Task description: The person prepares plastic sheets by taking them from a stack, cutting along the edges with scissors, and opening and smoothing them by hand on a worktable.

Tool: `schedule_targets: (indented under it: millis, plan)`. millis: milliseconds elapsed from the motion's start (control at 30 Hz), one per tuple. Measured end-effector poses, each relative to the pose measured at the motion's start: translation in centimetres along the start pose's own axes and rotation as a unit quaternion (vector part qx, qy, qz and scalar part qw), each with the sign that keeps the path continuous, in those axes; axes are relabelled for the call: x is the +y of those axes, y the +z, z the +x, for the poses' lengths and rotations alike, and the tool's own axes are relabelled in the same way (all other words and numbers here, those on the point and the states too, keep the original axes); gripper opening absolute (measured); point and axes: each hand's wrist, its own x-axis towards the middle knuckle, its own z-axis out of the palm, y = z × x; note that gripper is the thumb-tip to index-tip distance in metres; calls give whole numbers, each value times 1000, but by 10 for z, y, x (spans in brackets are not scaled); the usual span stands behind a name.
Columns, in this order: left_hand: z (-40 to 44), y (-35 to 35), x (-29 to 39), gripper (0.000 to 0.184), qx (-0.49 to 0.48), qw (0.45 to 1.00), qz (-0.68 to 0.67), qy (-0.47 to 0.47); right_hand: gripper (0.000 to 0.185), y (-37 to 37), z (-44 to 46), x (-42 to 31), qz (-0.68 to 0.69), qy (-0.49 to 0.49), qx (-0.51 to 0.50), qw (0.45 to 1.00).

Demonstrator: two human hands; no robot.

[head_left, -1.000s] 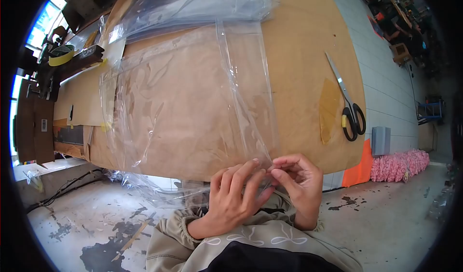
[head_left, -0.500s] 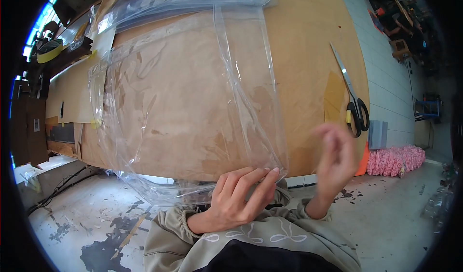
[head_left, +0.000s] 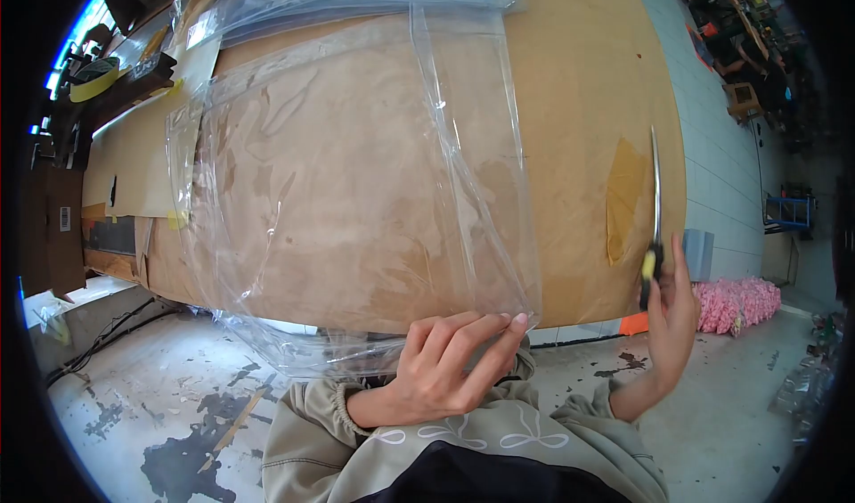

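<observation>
A large clear plastic sheet [head_left: 329, 173] with folded edges lies over the brown board-covered table and hangs past its near edge. My left hand [head_left: 459, 360] pinches the sheet's near right corner between thumb and fingers. At the table's right side, my right hand [head_left: 674, 320] has thumb and fingers around the black-and-yellow handles of the scissors [head_left: 657, 209]. The blades point away from me, turned edge-on. Part of the handles is hidden by the hand.
More folded clear plastic [head_left: 356, 0] lies at the far side. A strip of brown tape [head_left: 626, 200] is stuck beside the scissors. A pink fluffy bundle [head_left: 737, 305] sits beyond the right edge, and a yellow tape roll [head_left: 93, 84] is at far left.
My right hand has moved right to the scissors and taken hold of their handles. The scissors have turned onto their edge. My left hand keeps its pinch on the sheet's corner.
</observation>
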Motion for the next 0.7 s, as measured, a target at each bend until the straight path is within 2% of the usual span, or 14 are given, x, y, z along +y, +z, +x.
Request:
schedule_targets:
  millis: [33, 100, 133, 200, 267, 333, 467, 567, 700]
  plan:
    - [0, 1, 0, 31, 3, 1000, 0, 1, 62, -3, -11, 2, 106, 21, -43, 993]
    - [0, 4, 1, 32, 5, 1000, -1, 3, 73, -9, -32, 5, 310, 63, -126, 940]
    - [1, 4, 1, 33, 6, 1000, 0, 3, 72, -9, -44, 0, 387, 136, -171, 896]
    - [2, 4, 5, 34, 3, 1000, -2, -9, 64, 8, -69, -14, 512, 145, -229, 815]
    - [5, 5, 8, 35, 0, 1000, -13, -20, 52, 18, -90, -9, 513, 109, -265, 809]
    - [6, 6, 8, 35, -4, 1000, -9, -21, 44, 14, -104, -1, 405, 162, -318, 842]
    - [6, 5, 9, 36, -14, 1000, 1, -22, 36, 16, -105, -2, 345, 195, -331, 856]
    - [5, 5, 9, 36, -26, 999, 0, -20, 35, 17, -103, -4, 303, 165, -304, 888]
    - [6, 4, 10, 37, -31, 999, -2, -25, 35, 15, -101, -4, 270, 134, -318, 899]
